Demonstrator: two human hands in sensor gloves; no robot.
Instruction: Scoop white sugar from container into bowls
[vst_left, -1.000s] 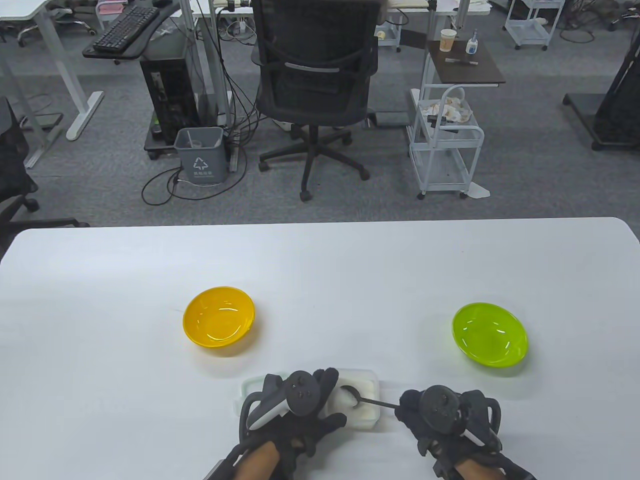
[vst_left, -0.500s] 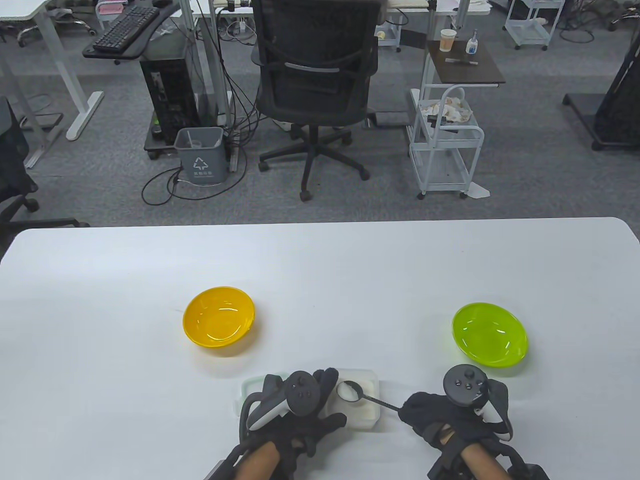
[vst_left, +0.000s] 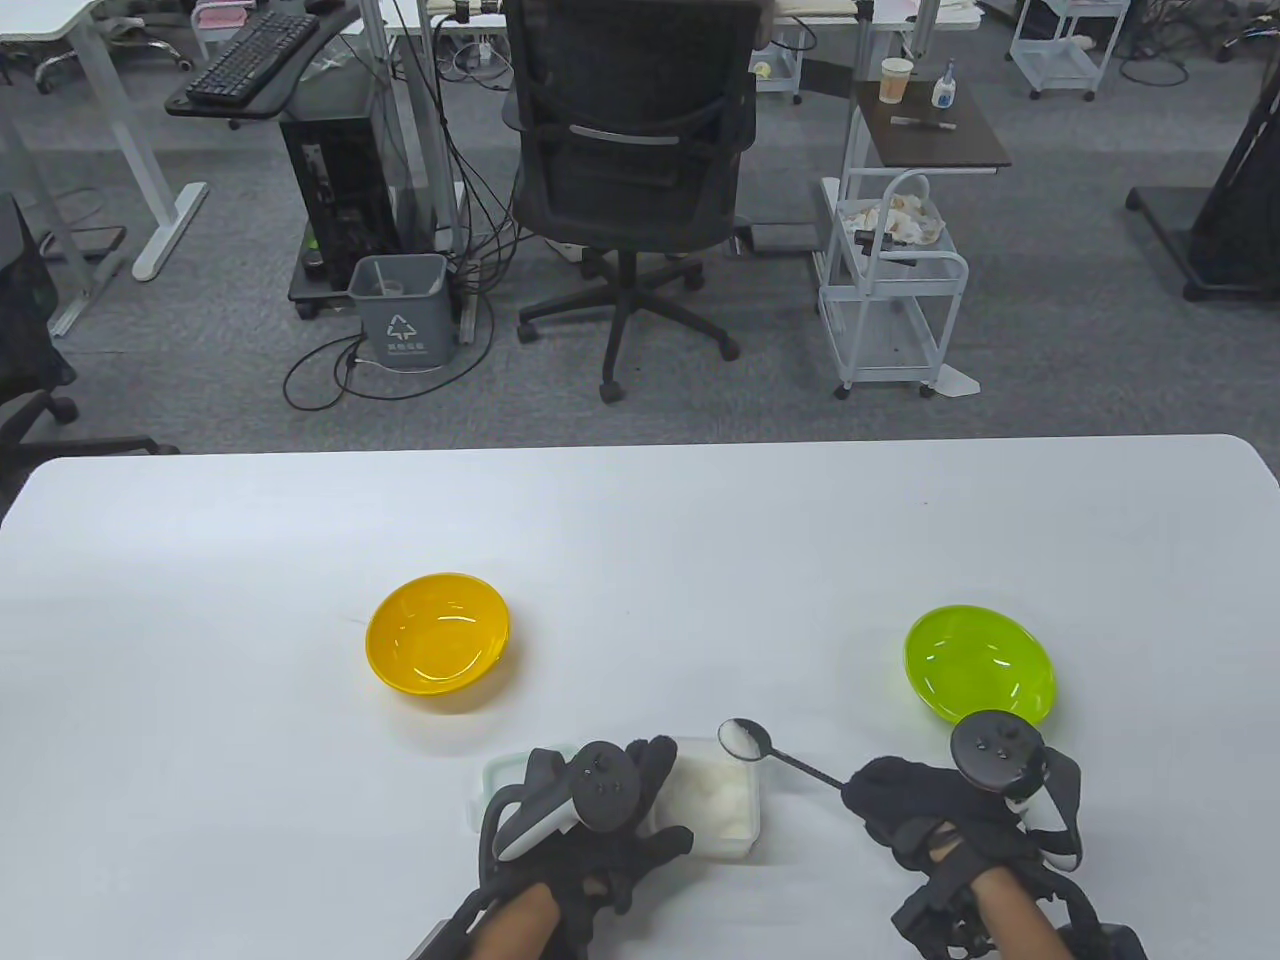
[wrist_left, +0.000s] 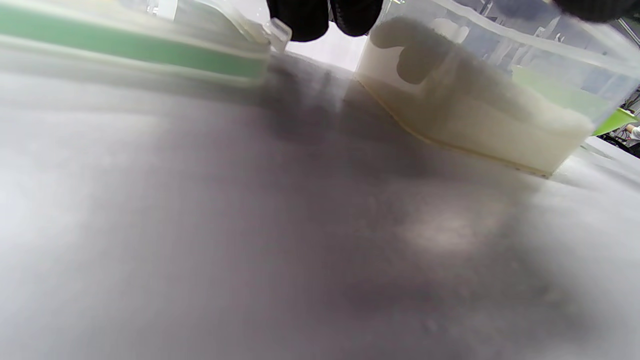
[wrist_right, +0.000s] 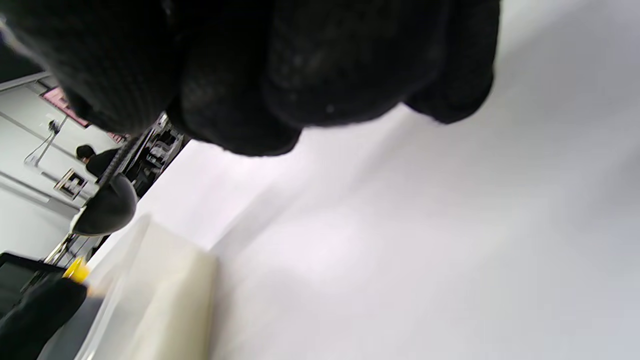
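A clear container (vst_left: 735, 815) of white sugar (vst_left: 710, 790) sits at the table's near middle; it also shows in the left wrist view (wrist_left: 480, 105). My left hand (vst_left: 600, 810) rests on its left side and holds it steady. My right hand (vst_left: 930, 800) grips a dark spoon (vst_left: 790, 760) by the handle. The spoon bowl (vst_left: 743, 738) carries white sugar and hovers over the container's far right corner. In the right wrist view the spoon (wrist_right: 107, 205) shows from below. A yellow bowl (vst_left: 438, 635) stands at the left and a green bowl (vst_left: 980, 668) at the right.
The container's lid with a green seal (wrist_left: 135, 50) lies just left of the container, under my left hand. The white table (vst_left: 640, 540) stretches wide beyond the bowls. An office chair (vst_left: 630, 170) and a cart (vst_left: 890, 290) stand on the floor behind.
My right hand lifted the spoon out of the sugar, loaded, and moved it up and to the right, toward the green bowl. My left hand stayed on the container.
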